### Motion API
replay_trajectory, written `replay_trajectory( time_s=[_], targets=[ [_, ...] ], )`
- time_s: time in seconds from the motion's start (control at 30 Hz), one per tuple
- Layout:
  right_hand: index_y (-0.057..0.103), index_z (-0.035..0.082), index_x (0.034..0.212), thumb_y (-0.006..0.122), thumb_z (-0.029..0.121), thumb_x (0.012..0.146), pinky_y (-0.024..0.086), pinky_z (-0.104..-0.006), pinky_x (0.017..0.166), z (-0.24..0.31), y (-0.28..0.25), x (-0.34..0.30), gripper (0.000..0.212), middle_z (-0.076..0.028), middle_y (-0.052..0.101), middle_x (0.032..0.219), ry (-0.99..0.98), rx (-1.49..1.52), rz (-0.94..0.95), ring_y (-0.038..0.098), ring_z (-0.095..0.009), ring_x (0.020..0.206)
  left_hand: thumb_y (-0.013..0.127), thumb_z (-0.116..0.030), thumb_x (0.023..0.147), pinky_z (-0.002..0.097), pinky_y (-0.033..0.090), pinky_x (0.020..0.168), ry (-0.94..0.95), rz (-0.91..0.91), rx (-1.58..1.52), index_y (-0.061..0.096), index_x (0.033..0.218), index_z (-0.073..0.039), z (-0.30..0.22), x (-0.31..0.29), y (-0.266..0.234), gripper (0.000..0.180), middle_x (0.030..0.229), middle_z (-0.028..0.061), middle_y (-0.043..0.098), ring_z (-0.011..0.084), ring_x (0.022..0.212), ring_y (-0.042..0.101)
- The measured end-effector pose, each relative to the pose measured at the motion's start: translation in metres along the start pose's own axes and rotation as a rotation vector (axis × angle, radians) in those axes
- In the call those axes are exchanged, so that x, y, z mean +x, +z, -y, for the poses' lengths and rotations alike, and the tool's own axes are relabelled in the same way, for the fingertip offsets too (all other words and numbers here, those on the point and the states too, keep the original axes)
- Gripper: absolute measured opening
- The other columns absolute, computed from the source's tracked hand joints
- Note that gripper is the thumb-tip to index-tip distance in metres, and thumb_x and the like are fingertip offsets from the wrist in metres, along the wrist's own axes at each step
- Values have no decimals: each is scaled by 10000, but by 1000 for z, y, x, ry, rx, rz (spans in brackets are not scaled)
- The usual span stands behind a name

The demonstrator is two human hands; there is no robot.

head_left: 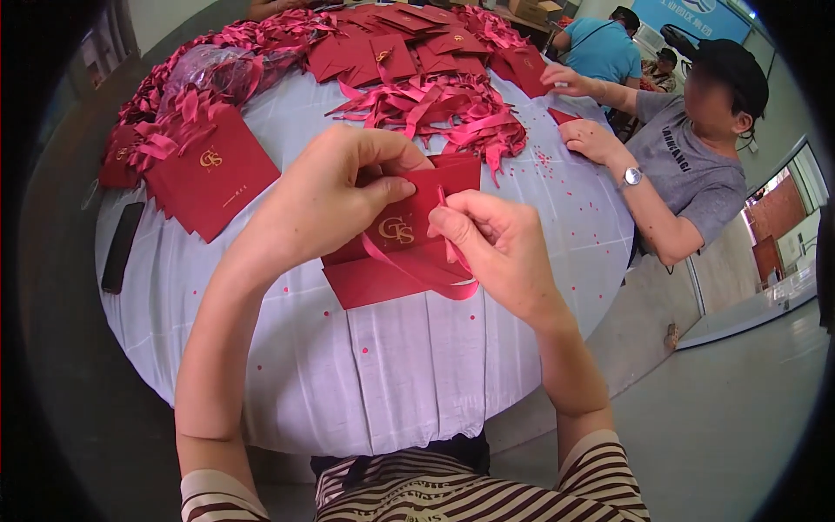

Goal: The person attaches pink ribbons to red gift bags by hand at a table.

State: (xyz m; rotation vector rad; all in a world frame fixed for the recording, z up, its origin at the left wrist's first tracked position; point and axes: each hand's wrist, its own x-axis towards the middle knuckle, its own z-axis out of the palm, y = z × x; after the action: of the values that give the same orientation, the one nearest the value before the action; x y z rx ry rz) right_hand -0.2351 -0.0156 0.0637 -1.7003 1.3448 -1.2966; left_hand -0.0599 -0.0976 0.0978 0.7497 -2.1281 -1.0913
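A red paper gift bag (416, 202) with a gold emblem is held up over the near middle of the table. My left hand (352, 187) grips its upper left edge, thumb on the front and fingers behind or inside, partly hidden. Between the thumb and fingers of my right hand (496, 239) is pinched a red ribbon (439, 280), close to the bag's upper right edge. The ribbon hangs in a loop across the bag's front. Beneath lies another flat red bag or panel (361, 283).
On the white-covered round table (304, 374) are stacked red bags (213, 174) at left, a ribbon heap (452, 113), more bags (374, 56) at the back, and a black phone-like object (123, 248). Small red dots are scattered about. A co-worker (687, 148) in grey handles red bags at right.
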Motion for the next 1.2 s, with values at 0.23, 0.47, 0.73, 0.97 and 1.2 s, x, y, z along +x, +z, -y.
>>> replay_trajectory(
  time_s=[0.23,0.47,0.73,0.97,1.2],
  targets=[
    [640,-19,786,603,138,919,346,-191,481,2,-2,-1,210,21,551,606,28,-15,-2,484,-25,548,594,38,795,291,492,652,100,-67,81,642,939,57,0,-4,6,153,738,126,651,134,678,609],
    [627,-3,725,600,175,922,319,-194,453,4,-6,-2,267,33,524,571,-2,-30,-15,452,-11,513,620,55,781,263,506,704,16,-68,169,658,943,46,-15,-9,13,166,797,84,681,111,735,613],
    [616,-7,712,589,132,906,343,-202,463,12,-12,-6,240,24,550,591,115,30,15,460,-21,522,659,-19,752,334,391,726,251,-154,436,683,910,-28,-18,-13,24,160,757,112,657,251,681,586],
    [618,-19,744,587,134,909,385,-202,503,9,-10,-7,227,21,566,613,71,-31,-34,486,-28,565,645,22,756,314,361,736,261,-148,479,674,948,-34,-29,-18,29,202,768,90,643,225,681,554],
    [621,-25,866,616,119,907,414,-197,523,16,-15,-10,150,14,593,689,110,-84,16,509,-30,593,636,43,751,323,376,771,271,-161,419,636,999,-37,-30,-20,30,260,850,90,647,246,720,556]
  ],
)
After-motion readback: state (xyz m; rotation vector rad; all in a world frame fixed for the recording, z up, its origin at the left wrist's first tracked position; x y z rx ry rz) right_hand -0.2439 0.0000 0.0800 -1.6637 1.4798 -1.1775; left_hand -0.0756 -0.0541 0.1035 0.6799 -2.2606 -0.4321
